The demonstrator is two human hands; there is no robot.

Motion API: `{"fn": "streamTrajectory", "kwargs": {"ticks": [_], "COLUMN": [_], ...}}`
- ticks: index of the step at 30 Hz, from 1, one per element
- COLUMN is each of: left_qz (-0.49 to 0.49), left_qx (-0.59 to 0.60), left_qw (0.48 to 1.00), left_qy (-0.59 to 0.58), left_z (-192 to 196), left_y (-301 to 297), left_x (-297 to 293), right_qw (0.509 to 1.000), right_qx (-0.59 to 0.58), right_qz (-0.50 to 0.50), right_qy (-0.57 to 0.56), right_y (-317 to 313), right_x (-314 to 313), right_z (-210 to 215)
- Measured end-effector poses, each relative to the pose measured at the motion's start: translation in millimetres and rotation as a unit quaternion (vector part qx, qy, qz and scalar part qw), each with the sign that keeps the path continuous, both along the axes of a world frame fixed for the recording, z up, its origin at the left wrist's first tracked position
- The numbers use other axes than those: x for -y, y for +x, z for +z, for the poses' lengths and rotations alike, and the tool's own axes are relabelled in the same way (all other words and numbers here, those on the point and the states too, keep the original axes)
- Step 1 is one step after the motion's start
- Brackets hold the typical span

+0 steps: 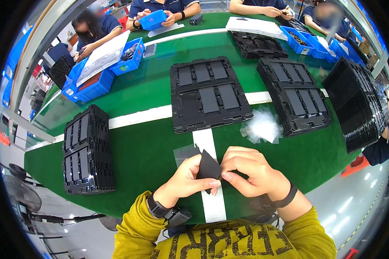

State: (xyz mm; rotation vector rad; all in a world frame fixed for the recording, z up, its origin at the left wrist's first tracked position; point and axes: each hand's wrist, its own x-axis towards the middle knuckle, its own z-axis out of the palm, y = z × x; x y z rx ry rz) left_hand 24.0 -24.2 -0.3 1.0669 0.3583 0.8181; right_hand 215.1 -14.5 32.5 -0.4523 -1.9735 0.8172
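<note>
My left hand (186, 178) grips a flat dark rectangular piece (208, 167) between thumb and fingers, holding it tilted above the table. Close against its right edge, my right hand (251, 169) has thumb and forefinger pinched together; what lies between those fingertips is too small to make out. A clear film sheet (182, 156) shows just beyond my left hand. Straight ahead lies a black moulded tray (179, 123) with similar dark pieces in its pockets; its lower row holds two, beside a bare pocket at the left. Clear film squares (263, 125) are heaped right of that tray.
Stacked black trays stand at the left (87, 151), at the right (296, 97) and at the far right (358, 103). Blue bins (88, 86) sit far left, and more blue bins (299, 42) far right. Several people work across the green table (147, 146).
</note>
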Motion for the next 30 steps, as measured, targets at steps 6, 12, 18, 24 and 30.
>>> {"fn": "streamTrajectory", "kwargs": {"ticks": [6, 12, 18, 24, 30], "left_qz": [0.002, 0.005, -0.007, -0.034, -0.038], "left_qx": [-0.01, -0.018, -0.014, 0.023, 0.012], "left_qw": [1.0, 1.0, 1.0, 0.999, 0.999], "left_qy": [0.011, 0.024, 0.019, 0.018, 0.011], "left_z": [-0.2, 0.8, -1.4, -0.7, 1.4], "left_y": [0.0, 0.1, -0.4, -0.4, -1.8], "left_x": [0.0, 0.2, 0.5, -0.4, 1.2], "right_qw": [1.0, 1.0, 0.999, 0.995, 0.992], "right_qx": [-0.005, 0.0, -0.006, -0.011, -0.016], "right_qz": [0.012, 0.023, 0.032, 0.083, 0.1], "right_qy": [-0.01, -0.016, -0.02, -0.061, -0.07], "right_y": [0.4, 1.6, 2.1, 2.1, 1.1], "right_x": [-0.4, -0.7, -0.8, 0.2, 1.0], "right_z": [-0.3, -0.4, -2.3, -1.8, -2.5]}}
